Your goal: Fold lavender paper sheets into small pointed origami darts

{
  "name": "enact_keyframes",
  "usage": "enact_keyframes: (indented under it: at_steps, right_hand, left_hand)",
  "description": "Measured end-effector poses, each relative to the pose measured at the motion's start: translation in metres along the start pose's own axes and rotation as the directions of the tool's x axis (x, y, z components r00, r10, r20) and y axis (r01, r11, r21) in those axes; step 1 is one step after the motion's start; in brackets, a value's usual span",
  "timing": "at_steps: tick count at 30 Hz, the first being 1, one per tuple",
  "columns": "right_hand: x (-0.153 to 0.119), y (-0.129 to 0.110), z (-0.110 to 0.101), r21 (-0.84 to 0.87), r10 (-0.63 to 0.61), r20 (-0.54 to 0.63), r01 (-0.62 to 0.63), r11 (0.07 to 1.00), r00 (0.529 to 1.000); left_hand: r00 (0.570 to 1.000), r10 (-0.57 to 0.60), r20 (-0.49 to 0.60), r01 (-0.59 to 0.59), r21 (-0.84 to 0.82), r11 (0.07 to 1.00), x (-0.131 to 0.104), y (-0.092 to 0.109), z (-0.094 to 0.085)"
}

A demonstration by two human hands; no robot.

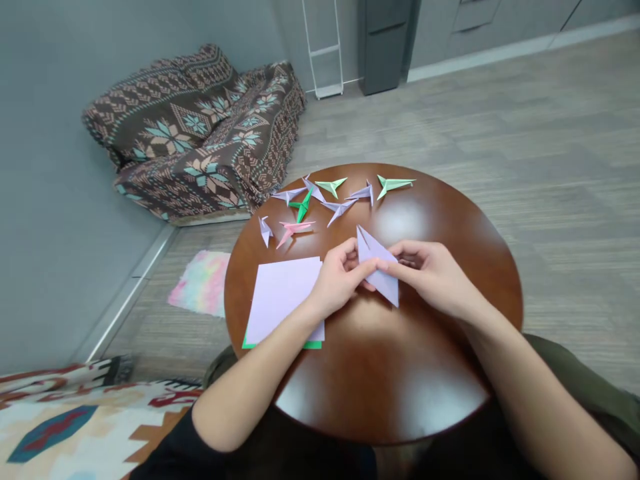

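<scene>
A lilac sheet of origami paper [379, 257], folded into a pointed diamond with a slit near its upper tip, is held above the round wooden table [450, 347]. My left hand [345, 275] pinches its left edge, thumb on the front face. From the other side my right hand [425, 270] grips it, with its thumb close to the left thumb; fingers behind the paper are partly hidden. Left of my hands lies a stack of square paper [283, 297], lilac on top with green showing beneath.
Several folded paper birds lie along the table's far left, among them a pink one [295, 230], a dark green one [302, 205] and a light green one [393, 185]. Beyond stands a sofa with a patterned cover [210, 140]. A pastel rug [203, 283] lies on the floor.
</scene>
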State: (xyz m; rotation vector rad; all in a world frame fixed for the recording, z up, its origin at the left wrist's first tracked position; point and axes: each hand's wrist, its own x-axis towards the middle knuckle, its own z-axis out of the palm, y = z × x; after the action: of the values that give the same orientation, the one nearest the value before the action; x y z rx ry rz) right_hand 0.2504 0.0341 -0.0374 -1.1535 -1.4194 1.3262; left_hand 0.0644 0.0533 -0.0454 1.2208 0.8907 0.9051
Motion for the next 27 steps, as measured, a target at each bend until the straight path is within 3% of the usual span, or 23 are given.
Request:
enact_keyframes:
  at_steps: [2, 7, 13, 19, 23, 27]
  right_hand:
    - [-0.0020, -0.0009, 0.0011, -0.015, -0.008, -0.019, 0.007, 1.000, 1.000]
    - [-0.0026, -0.0004, 0.0007, -0.062, 0.006, -0.025, -0.007, 0.998, 1.000]
    - [-0.0009, -0.0007, -0.0008, -0.032, 0.023, -0.185, -0.029, 0.999, 0.982]
    - [-0.0037, -0.0060, 0.0002, 0.072, 0.085, 0.059, -0.089, 0.993, 0.995]
    - [-0.0054, -0.0080, 0.0011, 0.088, 0.111, 0.089, -0.118, 0.989, 0.990]
    - [-0.0059, -0.0086, 0.0038, 0.017, 0.166, 0.111, -0.169, 0.985, 0.980]
  left_hand:
    - [1.000, -0.003, 0.003, 0.003, -0.005, 1.000, -0.0005, 0.0011, -0.0005]
    - [0.992, 0.118, -0.042, -0.113, 0.089, 0.990, 0.0003, 0.0019, -0.0017]
    - [0.979, 0.088, -0.182, -0.090, -0.002, 0.996, 0.0053, -0.0022, -0.0072]
    - [0.964, 0.148, -0.222, -0.148, 0.016, 0.989, 0.0046, -0.0025, -0.0070]
    - [0.955, 0.169, -0.242, -0.154, 0.082, 0.985, 0.0022, 0.0019, -0.0030]
    - [0.971, 0.187, -0.146, -0.174, 0.096, 0.980, -0.0018, 0.0051, 0.0003]
